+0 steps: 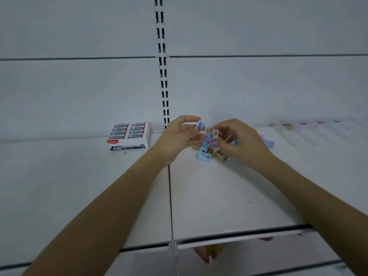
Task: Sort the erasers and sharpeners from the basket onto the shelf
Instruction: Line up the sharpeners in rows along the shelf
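The left hand (179, 137) has its grip clamped on a pale blue sharpener (200, 125), raised just above the shelf (219, 196). The right hand (240, 145) curls over the sharpener heap (206, 153), at a tan sharpener (215, 133); I cannot tell if that grip is closed. An eraser box (129, 136) sits further left.

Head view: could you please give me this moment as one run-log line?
left hand: pinches single sharpener | right hand: over sharpener pile, grip unclear | eraser box: on shelf

A black slotted upright (162, 62) runs up the white back panel (79, 92) above the fingers (189, 118); blurred pale tube-shaped items (310, 134) lie to their right.
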Available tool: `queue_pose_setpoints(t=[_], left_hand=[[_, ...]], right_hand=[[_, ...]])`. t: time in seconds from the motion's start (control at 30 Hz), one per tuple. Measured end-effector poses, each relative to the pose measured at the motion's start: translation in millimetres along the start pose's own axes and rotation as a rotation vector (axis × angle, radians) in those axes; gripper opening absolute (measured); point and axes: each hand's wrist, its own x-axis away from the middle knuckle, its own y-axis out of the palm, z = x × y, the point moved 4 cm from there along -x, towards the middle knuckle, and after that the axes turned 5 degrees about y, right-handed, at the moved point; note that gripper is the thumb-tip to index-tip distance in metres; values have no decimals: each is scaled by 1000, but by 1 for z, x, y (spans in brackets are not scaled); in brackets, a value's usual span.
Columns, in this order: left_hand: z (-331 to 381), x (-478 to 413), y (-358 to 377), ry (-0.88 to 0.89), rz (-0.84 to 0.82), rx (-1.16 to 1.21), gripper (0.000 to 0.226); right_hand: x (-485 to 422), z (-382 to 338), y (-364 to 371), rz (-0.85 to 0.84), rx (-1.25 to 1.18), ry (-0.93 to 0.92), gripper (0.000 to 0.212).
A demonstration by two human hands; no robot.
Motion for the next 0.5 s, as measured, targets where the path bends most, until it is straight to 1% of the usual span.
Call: queue_pose_setpoints(t=[0.1, 0.2, 0.3, 0.4, 0.5], left_hand=[[1, 2, 0, 23, -25, -76, 27], [1, 5, 4, 57, -53, -162, 24], [2, 6, 13, 126, -62, -273, 15], [1, 9, 23, 246, -89, -448, 8], [0, 16, 36, 346, -140, -577, 8]], right_hand=[[7, -2, 1, 61, -4, 51, 19], [17, -2, -1, 137, 83, 37, 13], [31, -3, -5, 186, 118, 49, 25], [49, 1, -14, 199, 146, 132, 35], [68, 6, -26, 214, 160, 170, 37]])
